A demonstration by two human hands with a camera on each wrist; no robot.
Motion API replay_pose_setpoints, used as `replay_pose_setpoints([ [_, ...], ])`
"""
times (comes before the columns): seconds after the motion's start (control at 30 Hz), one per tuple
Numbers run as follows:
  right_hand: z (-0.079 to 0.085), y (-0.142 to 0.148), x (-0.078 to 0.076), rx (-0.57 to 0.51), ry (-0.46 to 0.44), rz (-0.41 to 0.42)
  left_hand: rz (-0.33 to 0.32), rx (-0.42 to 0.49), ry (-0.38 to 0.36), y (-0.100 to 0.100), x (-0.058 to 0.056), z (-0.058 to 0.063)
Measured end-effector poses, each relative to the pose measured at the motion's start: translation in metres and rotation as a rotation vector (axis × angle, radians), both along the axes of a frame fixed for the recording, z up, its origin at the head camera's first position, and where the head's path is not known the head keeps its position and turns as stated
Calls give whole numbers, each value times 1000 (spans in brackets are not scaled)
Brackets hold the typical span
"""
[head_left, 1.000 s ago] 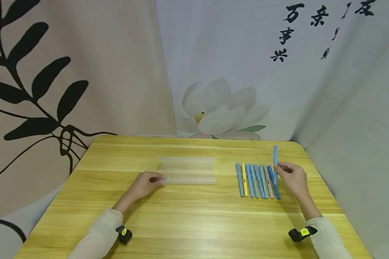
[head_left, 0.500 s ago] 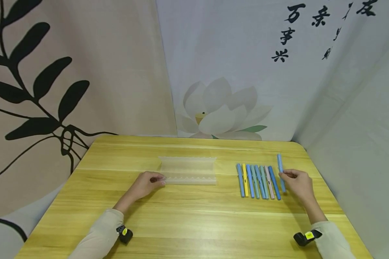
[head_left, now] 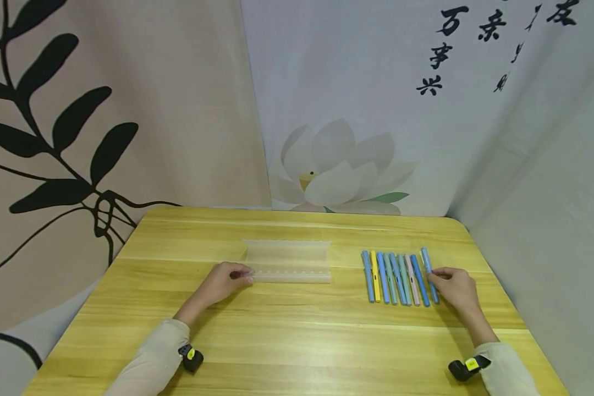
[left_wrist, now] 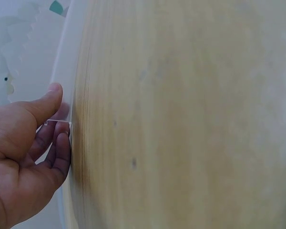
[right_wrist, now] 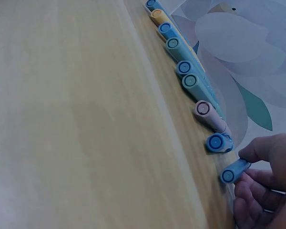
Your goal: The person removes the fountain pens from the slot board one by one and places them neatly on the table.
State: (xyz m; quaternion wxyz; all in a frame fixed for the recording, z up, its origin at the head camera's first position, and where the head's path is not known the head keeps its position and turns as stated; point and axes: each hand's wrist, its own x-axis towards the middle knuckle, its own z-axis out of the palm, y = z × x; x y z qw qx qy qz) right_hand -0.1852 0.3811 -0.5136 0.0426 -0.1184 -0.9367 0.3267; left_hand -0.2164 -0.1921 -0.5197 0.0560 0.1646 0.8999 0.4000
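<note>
At the right end of a row of capped pens, my right hand (head_left: 455, 287) pinches a light blue pen (head_left: 425, 258) between thumb and fingers. In the right wrist view that blue pen (right_wrist: 234, 171) lies at or just above the tabletop beside a darker blue pen (right_wrist: 218, 142). The row holds several more pens, among them a yellow pen (head_left: 374, 275) and a pinkish pen (head_left: 412, 279). My left hand (head_left: 224, 286) pinches the near left corner of a clear plastic tray (head_left: 287, 261) with scalloped edges. In the left wrist view the thumb lies over the tray's edge (left_wrist: 64, 52).
All of this rests on a wooden table (head_left: 297, 335). Behind it hangs a printed curtain (head_left: 346, 82), and another pale cloth (head_left: 544, 181) stands at the right side. A black wrist camera (head_left: 467, 367) sits on the right sleeve.
My right hand has carried the light blue pen toward me and a little right, from over the darker blue pen down beside it. The left hand and tray hold still.
</note>
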Motion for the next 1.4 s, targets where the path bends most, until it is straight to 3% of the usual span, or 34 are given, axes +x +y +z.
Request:
replay_pose_setpoints([
  [1.07, 0, -2, 5, 30, -36, 33, 10, 0, 14, 1, -1, -1],
  [1.4, 12, -4, 9, 2, 27, 49, -6, 6, 21, 0, -3, -2],
])
